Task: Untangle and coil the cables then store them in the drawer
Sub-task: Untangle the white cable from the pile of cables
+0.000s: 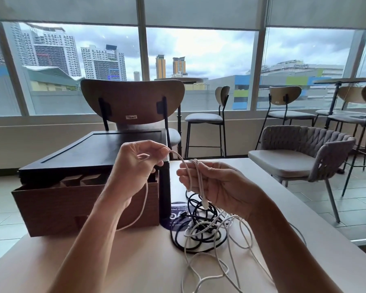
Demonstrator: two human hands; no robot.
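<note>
A white cable [186, 172] runs between both raised hands above the table. My left hand [135, 163] pinches one stretch of it, and the rest hangs down past my left wrist. My right hand [218, 185] grips a few loops of the same cable, with its plug end dangling below the fingers. Under my right hand lies a tangle of black cables [195, 227] and more white cable [218, 263] on the table. The wooden drawer [57, 199] stands pulled open at the left, under a dark box [93, 153].
The beige table [114, 261] carries a round dark sticker [178, 214] beneath the tangle. A wooden chair [133, 100] stands behind the box. A woven armchair [304, 153] and bar stools stand to the right, by the windows.
</note>
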